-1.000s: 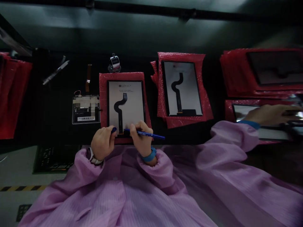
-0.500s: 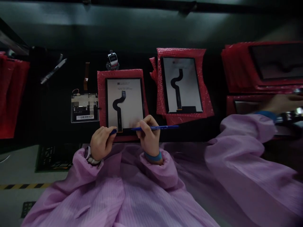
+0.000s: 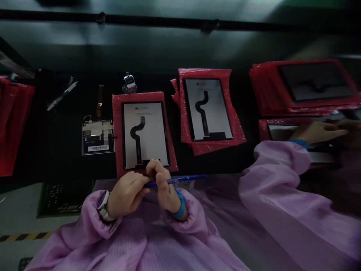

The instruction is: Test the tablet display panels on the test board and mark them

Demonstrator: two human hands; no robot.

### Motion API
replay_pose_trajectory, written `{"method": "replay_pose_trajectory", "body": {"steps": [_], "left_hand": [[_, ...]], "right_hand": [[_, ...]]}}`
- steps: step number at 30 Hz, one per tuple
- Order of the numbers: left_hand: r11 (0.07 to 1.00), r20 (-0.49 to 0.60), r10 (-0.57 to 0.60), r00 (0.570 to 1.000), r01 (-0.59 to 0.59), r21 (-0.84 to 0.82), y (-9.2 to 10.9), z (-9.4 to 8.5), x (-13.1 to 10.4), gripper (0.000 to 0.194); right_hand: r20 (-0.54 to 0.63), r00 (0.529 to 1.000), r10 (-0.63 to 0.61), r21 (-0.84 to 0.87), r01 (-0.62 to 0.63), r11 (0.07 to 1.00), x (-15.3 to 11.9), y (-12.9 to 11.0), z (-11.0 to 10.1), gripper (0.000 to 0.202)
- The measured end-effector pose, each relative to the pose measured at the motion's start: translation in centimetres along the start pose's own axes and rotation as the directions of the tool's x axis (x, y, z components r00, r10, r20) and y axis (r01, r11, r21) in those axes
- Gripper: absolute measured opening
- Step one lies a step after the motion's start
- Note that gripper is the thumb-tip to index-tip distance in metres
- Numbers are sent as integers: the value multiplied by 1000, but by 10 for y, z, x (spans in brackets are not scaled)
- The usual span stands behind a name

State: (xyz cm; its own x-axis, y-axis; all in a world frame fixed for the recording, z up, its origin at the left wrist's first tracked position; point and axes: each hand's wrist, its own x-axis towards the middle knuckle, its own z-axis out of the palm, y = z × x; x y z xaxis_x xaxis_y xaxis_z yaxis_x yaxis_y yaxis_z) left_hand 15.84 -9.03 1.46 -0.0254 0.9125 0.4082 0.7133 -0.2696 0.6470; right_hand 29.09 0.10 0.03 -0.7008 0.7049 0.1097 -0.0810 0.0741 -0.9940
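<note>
A blue pen [image 3: 186, 178] lies nearly level in front of my body. My right hand [image 3: 165, 188] is closed round the pen's middle. At the pen's left end my left hand [image 3: 126, 194] has its fingers pressed together; the blue cap is hidden there, and the two hands touch or nearly touch. Just beyond them a display panel [image 3: 155, 139] with a curved black flex cable [image 3: 138, 141] lies on a red bubble bag [image 3: 117, 128]. Neither hand grips the panel.
A second panel [image 3: 220, 113] lies on red bags to the right. Left are a small circuit module [image 3: 97, 137] and a white pen [image 3: 62, 96]; a tally counter [image 3: 129, 83] stands behind. A co-worker's hand [image 3: 313, 131] works at the far right beside stacked red bags [image 3: 263, 90].
My hands have come together, bringing the pen's left end to my left fingers, where the blue cap was. The view has shifted slightly. The co-worker's hand has moved a little left.
</note>
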Motion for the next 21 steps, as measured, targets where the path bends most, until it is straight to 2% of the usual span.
{"method": "replay_pose_trajectory", "body": {"steps": [3,7,10,13,15,18,19,21], "left_hand": [[994,70,-56,996,63,-89,12,-14,0,32],[966,136,-132,982,158,-204,28,-37,2,36],[936,122,-210,970,235,-262,31,-45,3,36],[866,126,-341,932,363,-343,27,-41,0,37],[809,118,-414,903,424,-407,22,-35,-4,41],[755,115,-471,875,467,-461,19,-30,-9,47],[743,124,-478,869,476,-471,19,-29,-10,48],[726,133,-480,867,477,-496,21,-31,-9,50]], "right_hand": [[98,993,-69,-57,74,996,-2,-11,9,41],[277,944,-179,-83,209,974,3,-26,15,49],[379,910,-165,-154,238,959,15,-31,14,59],[438,893,-102,-170,194,966,29,-32,12,66],[407,908,-96,-86,143,986,35,-32,11,71],[254,958,-131,39,125,991,39,-34,9,77],[224,965,-139,45,132,990,40,-36,8,73],[250,956,-151,18,152,988,39,-40,5,62]]}}
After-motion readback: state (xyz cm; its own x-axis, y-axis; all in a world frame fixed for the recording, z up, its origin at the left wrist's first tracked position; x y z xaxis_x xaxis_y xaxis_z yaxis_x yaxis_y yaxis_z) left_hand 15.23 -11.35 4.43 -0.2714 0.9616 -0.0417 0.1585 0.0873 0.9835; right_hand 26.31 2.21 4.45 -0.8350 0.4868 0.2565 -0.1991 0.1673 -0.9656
